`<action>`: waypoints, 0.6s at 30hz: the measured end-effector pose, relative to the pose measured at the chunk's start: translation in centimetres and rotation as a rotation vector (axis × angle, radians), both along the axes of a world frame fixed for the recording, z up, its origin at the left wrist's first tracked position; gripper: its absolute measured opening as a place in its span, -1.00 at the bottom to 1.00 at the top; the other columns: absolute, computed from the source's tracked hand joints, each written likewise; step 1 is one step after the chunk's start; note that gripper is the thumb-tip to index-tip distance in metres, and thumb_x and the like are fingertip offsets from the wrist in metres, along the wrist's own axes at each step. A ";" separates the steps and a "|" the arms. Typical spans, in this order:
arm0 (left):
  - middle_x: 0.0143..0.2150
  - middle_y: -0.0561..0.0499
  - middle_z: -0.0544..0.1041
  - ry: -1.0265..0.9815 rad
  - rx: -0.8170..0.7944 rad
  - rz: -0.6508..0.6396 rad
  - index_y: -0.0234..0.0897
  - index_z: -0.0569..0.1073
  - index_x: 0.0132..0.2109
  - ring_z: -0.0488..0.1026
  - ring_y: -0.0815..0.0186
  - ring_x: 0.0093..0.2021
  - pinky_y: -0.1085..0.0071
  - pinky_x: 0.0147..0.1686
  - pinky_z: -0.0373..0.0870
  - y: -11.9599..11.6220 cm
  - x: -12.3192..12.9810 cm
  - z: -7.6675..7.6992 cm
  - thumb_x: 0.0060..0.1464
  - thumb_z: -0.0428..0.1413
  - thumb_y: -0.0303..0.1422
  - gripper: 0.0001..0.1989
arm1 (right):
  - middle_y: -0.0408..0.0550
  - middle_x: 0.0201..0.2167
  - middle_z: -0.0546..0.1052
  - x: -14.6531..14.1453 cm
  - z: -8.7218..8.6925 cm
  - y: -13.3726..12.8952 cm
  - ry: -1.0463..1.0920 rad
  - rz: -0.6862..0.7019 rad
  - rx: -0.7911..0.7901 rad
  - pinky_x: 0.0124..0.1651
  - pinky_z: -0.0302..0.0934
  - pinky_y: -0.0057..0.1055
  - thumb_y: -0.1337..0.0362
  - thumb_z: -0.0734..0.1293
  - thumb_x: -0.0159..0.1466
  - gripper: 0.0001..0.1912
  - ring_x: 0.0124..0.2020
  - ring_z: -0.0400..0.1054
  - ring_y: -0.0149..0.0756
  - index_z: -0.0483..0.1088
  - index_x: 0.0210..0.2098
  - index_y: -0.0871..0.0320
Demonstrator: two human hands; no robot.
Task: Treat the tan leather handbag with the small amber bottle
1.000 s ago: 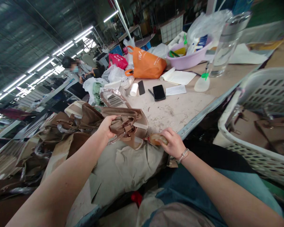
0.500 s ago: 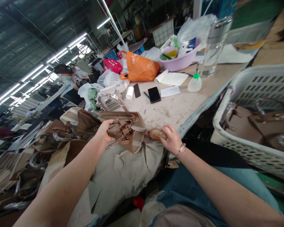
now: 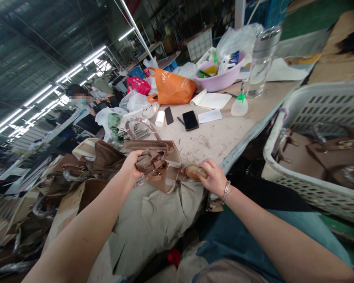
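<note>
Hands: left [image 3: 131, 164] grips one handbag [image 3: 157, 163]; right [image 3: 214, 177] perhaps one block [image 3: 194, 171].

White lettering stands on the side of the orange fabric tote bag [image 3: 172, 87] at the back of the worn work table [image 3: 224, 135]; it seems to begin with "IR", but the rest is too small and tilted to read. The red plastic shopping bag [image 3: 139, 84] beside it bears pale print that cannot be made out. The small white paper slip [image 3: 210, 116] near the black phone [image 3: 190, 120] carries lines of fine print, too blurred to read. The packets in the lilac plastic basin [image 3: 221, 79] show coloured labels, none legible.
</note>
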State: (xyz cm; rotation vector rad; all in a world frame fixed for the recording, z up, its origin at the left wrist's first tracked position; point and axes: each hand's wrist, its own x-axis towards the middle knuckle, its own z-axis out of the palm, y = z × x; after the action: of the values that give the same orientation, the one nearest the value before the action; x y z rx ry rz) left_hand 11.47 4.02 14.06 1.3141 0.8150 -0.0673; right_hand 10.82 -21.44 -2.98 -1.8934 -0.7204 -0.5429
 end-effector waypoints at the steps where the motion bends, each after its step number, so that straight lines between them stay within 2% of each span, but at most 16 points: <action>1: -0.49 -0.14 0.56 0.000 0.005 -0.002 -0.46 0.51 -0.31 0.53 0.16 -0.52 0.26 -0.56 0.53 0.0 0.0 0.0 -0.03 0.01 -0.50 -0.80 | -0.01 -0.30 0.37 0.0 0.0 0.0 0.011 0.015 0.000 -0.26 0.32 -0.30 0.28 0.31 0.24 -0.88 -0.29 0.32 -0.23 0.32 -0.22 0.13; 3: -0.49 -0.14 0.56 -0.005 0.017 -0.002 -0.46 0.50 -0.32 0.52 0.17 -0.53 0.26 -0.55 0.53 -0.1 0.1 0.1 -0.03 0.01 -0.50 -0.81 | -0.02 -0.31 0.37 -0.1 0.1 0.0 0.026 0.025 0.007 -0.28 0.32 -0.32 0.26 0.32 0.25 -0.88 -0.31 0.32 -0.25 0.32 -0.23 0.13; 8: -0.51 -0.12 0.54 0.003 0.030 -0.022 -0.46 0.50 -0.32 0.52 0.18 -0.54 0.27 -0.55 0.52 -0.1 0.2 0.1 0.00 0.00 -0.49 -0.81 | 0.00 -0.30 0.36 0.1 0.1 0.0 0.023 -0.056 0.009 -0.27 0.31 -0.31 0.29 0.30 0.25 -0.90 -0.29 0.31 -0.23 0.31 -0.24 0.13; 13: -0.49 -0.14 0.56 0.000 0.032 -0.034 -0.43 0.48 -0.34 0.54 0.15 -0.51 0.24 -0.50 0.54 -0.3 0.2 0.2 0.01 -0.01 -0.49 -0.83 | -0.04 -0.32 0.36 -0.1 0.0 0.0 0.055 0.015 0.007 -0.29 0.30 -0.34 0.24 0.32 0.25 -0.88 -0.32 0.32 -0.27 0.31 -0.25 0.11; 18: -0.46 -0.16 0.58 -0.005 0.046 -0.029 -0.44 0.48 -0.31 0.55 0.13 -0.50 0.19 -0.48 0.55 -0.4 0.3 0.3 0.00 -0.01 -0.49 -0.82 | -0.02 -0.31 0.36 0.3 0.1 -0.2 0.058 -0.072 0.040 -0.27 0.29 -0.30 0.26 0.30 0.25 -0.90 -0.29 0.31 -0.23 0.31 -0.25 0.11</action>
State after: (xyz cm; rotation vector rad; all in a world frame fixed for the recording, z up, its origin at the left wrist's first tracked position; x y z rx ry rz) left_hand 11.75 3.59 14.32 1.3693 0.7969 -0.0685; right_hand 11.10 -21.67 -2.90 -1.8957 -0.6013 -0.5416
